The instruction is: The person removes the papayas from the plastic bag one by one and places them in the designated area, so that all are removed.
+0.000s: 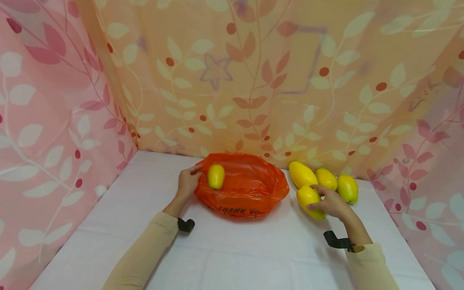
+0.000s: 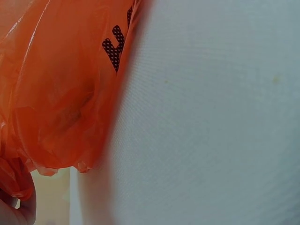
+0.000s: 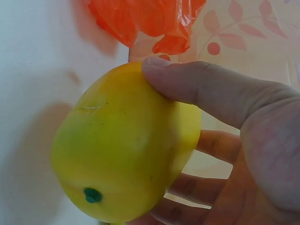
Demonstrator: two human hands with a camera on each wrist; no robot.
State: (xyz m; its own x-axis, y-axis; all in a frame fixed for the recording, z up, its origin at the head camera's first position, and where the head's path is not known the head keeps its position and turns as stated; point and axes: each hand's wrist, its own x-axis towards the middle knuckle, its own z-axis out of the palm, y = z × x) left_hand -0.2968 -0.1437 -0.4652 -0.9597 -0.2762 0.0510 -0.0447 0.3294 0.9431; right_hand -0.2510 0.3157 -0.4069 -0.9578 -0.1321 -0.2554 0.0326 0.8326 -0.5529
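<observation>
Orange bag (image 1: 253, 173), 1 yellow fruit (image 1: 216, 176) inside

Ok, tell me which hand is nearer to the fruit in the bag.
Left. The left hand holds the edge of the bag, just beside that fruit; the right hand is past the bag's opposite end, holding another fruit.

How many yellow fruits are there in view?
5: one fruit in the orange bag, another fruit in the right hand, three fruits beyond it; the bag could hide more.

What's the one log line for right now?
left grip: holds orange bag | right grip: holds yellow fruit | in bag: one fruit visible | right of bag: more fruit
</observation>
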